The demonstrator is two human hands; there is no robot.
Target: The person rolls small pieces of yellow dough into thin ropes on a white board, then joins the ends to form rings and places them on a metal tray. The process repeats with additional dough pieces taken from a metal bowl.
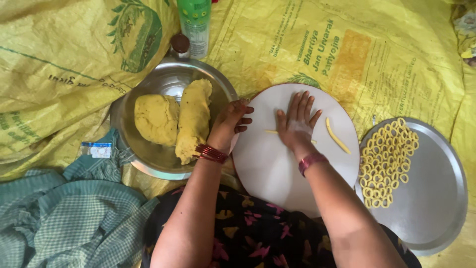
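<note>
2 hands at work over 1 round white board, seen from the head camera.

2 dough lumps (173, 119) sit in 1 steel bowl (126, 134) just left of the white board (267, 168), within easy reach; the left hand (229, 124) rests at the bowl's rim, fingers curled loosely together, gripping nothing I can make out. The right hand (296, 124) lies flat, fingers spread, pressing 1 thin dough strand (270, 132) against the board. 1 finished dough stick (337, 135) lies beside it. Many dough rings (389, 161), too many to count, fill 1 steel tray (436, 208) on the right.
</note>
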